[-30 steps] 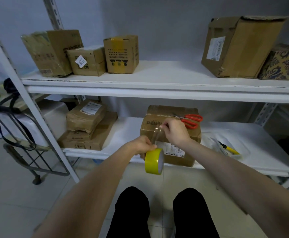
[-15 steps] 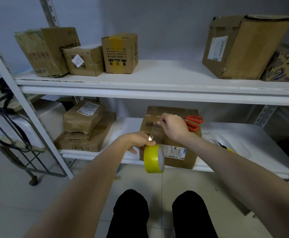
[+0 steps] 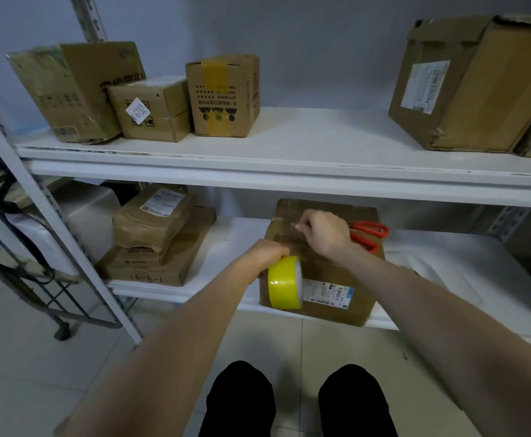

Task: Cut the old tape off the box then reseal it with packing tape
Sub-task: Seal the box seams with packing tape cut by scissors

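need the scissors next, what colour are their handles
Red; the scissors show best in the head view, atop the box.

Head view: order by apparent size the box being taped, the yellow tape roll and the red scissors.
1. box
2. tape roll
3. scissors; partly hidden behind the right hand, so their rank is unsure.

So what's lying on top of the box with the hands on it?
Red-handled scissors lie on the box, toward its right side. The right hand, pinching a tape strip, covers their blades, so those cannot be seen.
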### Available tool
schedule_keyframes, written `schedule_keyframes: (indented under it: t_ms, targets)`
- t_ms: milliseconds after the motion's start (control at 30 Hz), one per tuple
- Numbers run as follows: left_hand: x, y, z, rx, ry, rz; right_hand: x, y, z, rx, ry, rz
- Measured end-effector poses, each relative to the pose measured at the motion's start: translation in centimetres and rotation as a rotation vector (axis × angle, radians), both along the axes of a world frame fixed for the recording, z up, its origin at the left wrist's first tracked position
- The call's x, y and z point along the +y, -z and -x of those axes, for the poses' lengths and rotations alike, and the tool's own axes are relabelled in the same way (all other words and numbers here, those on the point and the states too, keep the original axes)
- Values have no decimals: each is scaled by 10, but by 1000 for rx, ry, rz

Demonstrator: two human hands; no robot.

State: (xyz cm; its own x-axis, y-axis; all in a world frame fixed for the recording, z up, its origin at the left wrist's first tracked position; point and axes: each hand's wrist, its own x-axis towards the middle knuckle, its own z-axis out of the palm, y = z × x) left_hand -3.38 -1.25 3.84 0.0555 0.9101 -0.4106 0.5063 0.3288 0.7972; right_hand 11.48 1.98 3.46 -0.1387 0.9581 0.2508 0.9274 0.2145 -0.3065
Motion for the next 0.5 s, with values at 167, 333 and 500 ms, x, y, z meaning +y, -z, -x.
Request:
schedule_keyframes:
  t_ms: [167,333,500]
  targets:
    - [7,1,-7,88,-57,-1,10,7,-2,-45,15,-19]
    - [13,6,-10,98,-143,15,15,14,2,-39,35,-8]
    - [13,14,-7,121,-180,55,16,12,5,-83,53,-18]
